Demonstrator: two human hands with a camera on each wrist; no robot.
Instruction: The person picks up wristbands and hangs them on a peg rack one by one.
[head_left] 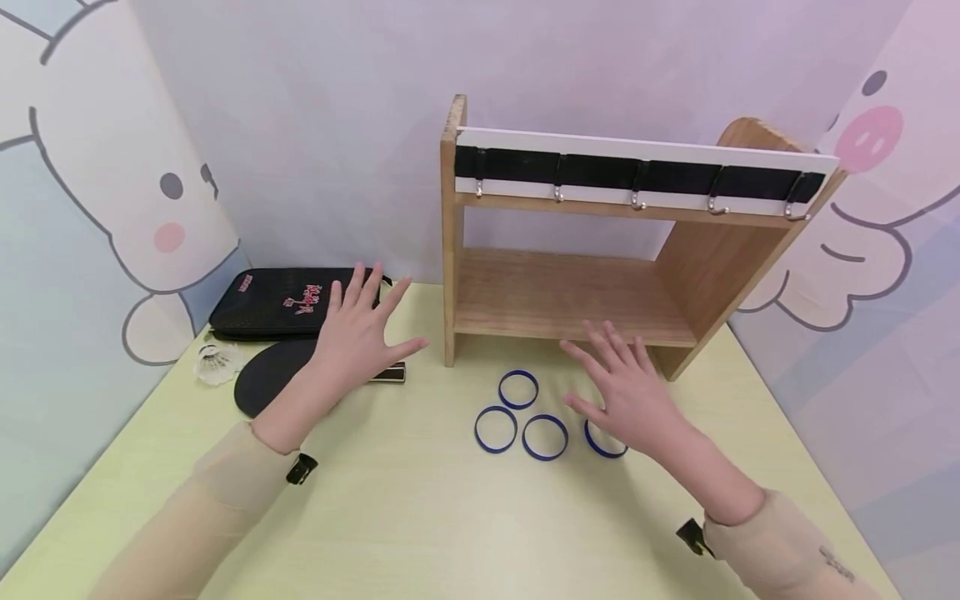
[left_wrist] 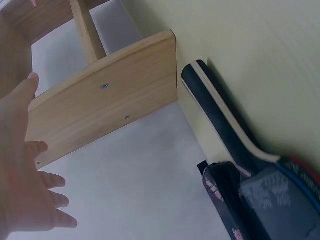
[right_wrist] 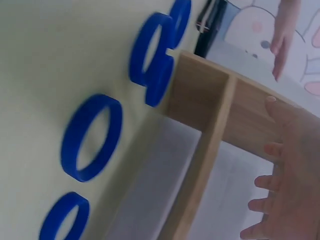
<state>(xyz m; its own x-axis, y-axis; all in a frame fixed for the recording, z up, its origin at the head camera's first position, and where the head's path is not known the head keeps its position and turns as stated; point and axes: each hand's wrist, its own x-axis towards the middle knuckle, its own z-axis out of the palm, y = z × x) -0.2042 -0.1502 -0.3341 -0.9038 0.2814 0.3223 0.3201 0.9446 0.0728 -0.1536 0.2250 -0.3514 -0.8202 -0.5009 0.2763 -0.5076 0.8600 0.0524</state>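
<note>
My left hand is held above the table with its fingers spread, holding nothing. Under and beside it lie a black table tennis paddle and a black zip case; in the left wrist view the paddle's striped handle shows clearly. My right hand, also with fingers spread and nothing in it, hovers over the right side of a group of several blue rings. From the head camera it partly covers one ring. In the right wrist view several blue rings lie along the shelf's front.
A wooden shelf stands at the back, right of centre. Along its top runs a black-and-white rail with several metal hooks. A white shuttlecock lies at the left edge. Cartoon-printed walls enclose the table.
</note>
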